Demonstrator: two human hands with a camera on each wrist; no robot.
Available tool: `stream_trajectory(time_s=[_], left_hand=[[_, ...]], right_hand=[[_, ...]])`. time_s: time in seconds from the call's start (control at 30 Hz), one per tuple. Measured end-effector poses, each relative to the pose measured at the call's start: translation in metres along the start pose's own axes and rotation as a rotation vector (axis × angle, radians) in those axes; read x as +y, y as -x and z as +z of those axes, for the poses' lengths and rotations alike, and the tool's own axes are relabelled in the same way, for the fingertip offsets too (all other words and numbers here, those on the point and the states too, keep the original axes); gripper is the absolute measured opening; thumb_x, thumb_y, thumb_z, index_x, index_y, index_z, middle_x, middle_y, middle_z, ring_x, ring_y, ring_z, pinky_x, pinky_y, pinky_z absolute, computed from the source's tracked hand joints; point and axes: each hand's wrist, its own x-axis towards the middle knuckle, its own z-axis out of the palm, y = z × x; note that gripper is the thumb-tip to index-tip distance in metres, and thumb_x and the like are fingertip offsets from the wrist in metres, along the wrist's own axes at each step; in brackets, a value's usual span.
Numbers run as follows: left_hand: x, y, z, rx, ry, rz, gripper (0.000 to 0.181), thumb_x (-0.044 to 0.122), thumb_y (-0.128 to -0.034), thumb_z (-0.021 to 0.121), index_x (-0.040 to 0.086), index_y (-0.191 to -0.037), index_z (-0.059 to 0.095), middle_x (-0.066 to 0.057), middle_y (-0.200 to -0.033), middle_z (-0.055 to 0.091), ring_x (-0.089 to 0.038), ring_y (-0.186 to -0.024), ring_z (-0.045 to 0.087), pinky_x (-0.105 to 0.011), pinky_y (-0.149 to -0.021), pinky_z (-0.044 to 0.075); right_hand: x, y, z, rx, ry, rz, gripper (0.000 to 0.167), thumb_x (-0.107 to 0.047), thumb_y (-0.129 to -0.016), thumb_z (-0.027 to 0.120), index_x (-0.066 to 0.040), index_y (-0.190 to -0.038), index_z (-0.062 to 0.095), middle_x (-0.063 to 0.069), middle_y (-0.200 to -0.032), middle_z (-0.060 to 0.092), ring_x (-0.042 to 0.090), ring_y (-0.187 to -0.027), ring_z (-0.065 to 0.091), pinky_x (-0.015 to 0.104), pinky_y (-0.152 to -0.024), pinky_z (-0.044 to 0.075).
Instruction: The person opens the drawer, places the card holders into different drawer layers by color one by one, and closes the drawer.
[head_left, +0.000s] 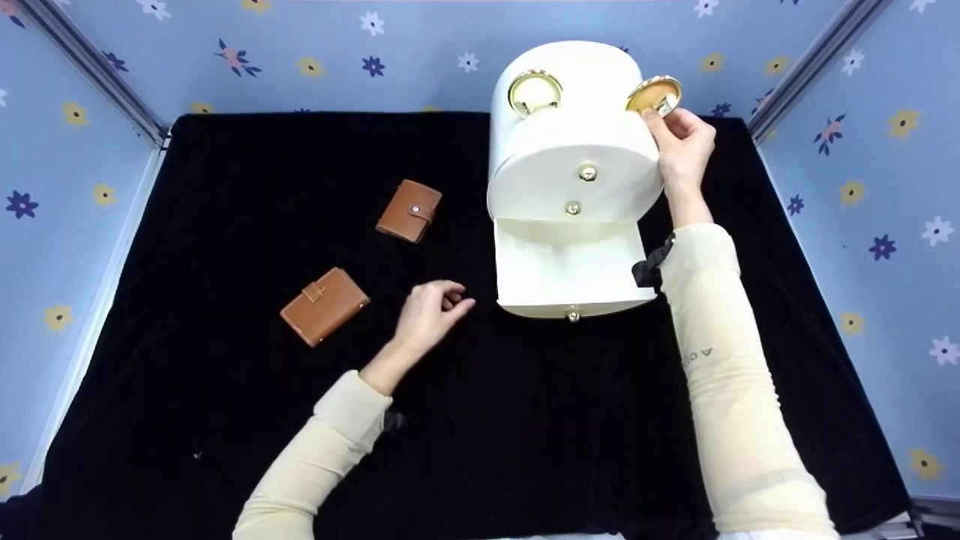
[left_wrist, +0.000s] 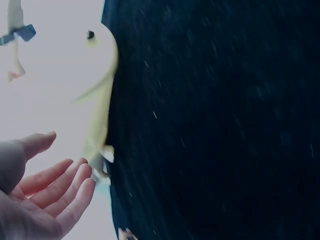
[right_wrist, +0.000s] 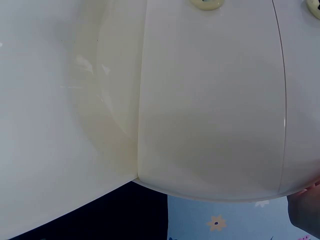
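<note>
A white rounded drawer box (head_left: 574, 124) stands at the back right, its lowest drawer (head_left: 570, 259) pulled out with nothing visible inside. On its top sit two gold-rimmed round pieces, like ears: a left one (head_left: 535, 94) and a right one (head_left: 655, 95). My right hand (head_left: 686, 146) is at the box's right side, pinching the lower edge of the right round piece with the thumb in front. The right wrist view shows mostly the box's front (right_wrist: 215, 110). Left of the drawer, my left hand (head_left: 427, 319) hovers with loosely bent fingers, holding nothing.
Two brown leather wallets lie on the black cloth (head_left: 247, 195) to the left: one with a snap strap (head_left: 411, 211), the other (head_left: 325, 306) nearer. Gold knobs (head_left: 588, 173) stick out from the drawer fronts. Flowered blue panels (head_left: 862, 225) enclose the back and sides.
</note>
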Motion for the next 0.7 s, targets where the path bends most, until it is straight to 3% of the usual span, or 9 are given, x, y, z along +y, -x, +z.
stream_trajectory(time_s=[0.2,0.47,0.7], left_hand=[[-0.018,-0.012,-0.008,0.005,-0.068,-0.035,0.029,0.020,-0.0794,0.066,-0.002,-0.100,0.064,-0.012,-0.091,0.063,-0.024,-0.079,0.060,-0.034,-0.069,0.047],[-0.037,-0.033,-0.016,-0.019,-0.090,-0.087,0.046,0.023,-0.0815,0.064,-0.004,-0.117,0.053,-0.017,-0.111,0.055,-0.028,-0.102,0.052,-0.037,-0.086,0.041],[-0.050,-0.052,-0.023,-0.016,-0.122,-0.135,0.057,0.026,-0.0824,0.063,-0.003,-0.127,0.042,-0.020,-0.125,0.043,-0.032,-0.114,0.042,-0.040,-0.093,0.034]], right_hand=[[0.011,-0.008,-0.001,0.011,-0.001,0.007,0.013,-0.016,-0.072,0.074,-0.005,-0.071,0.067,0.001,-0.065,0.062,0.011,-0.059,0.055,0.021,-0.059,0.043],[0.000,0.000,0.000,0.002,-0.004,-0.001,0.012,-0.014,-0.074,0.072,-0.003,-0.071,0.067,0.000,-0.062,0.061,0.010,-0.057,0.054,0.021,-0.058,0.042],[0.000,-0.001,0.000,0.008,0.003,0.018,0.010,-0.015,-0.073,0.072,-0.006,-0.071,0.068,-0.001,-0.064,0.062,0.010,-0.059,0.055,0.021,-0.059,0.042]])
